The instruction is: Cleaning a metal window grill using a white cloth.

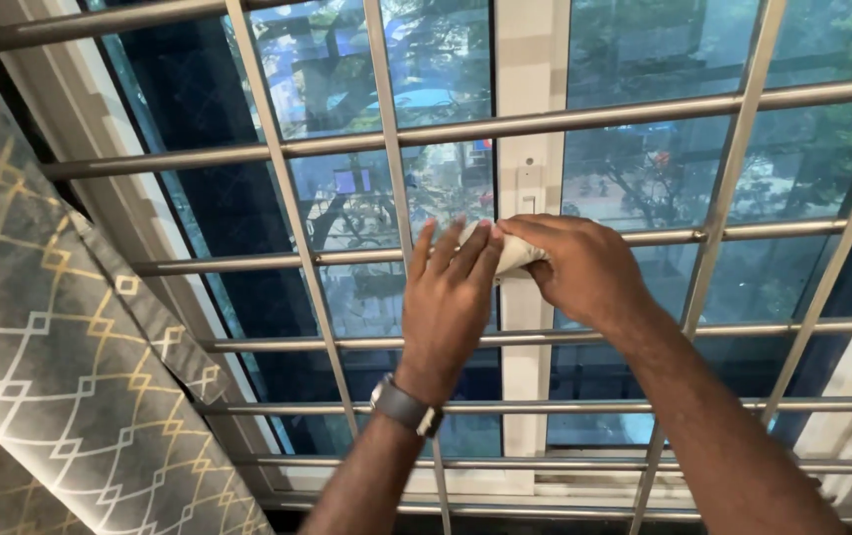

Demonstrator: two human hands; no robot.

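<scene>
The white cloth is a small, crumpled wad, pale and soft-looking, and only a little of it shows between my two hands. It sits against the metal window grille, at the height of one of the horizontal bars, right in front of the white upright frame that divides the two panes.

My right hand comes in from the right and is closed around the cloth, fingers curled over its top and far side so that most of it is hidden in my grip. My left hand comes up from the near side, its fingers stretched out flat and laid together, their tips touching the left end of the cloth and pressing toward the bar; this hand grips nothing, it only rests there. So the cloth lies between the fingertips of my left hand and the curled fingers of my right, touching both.

A dark watch is on my left wrist. Beyond the grille, through the glass, I see trees and a street far below. At the left, near me, hangs a grey curtain with a gold and white diamond pattern.
</scene>
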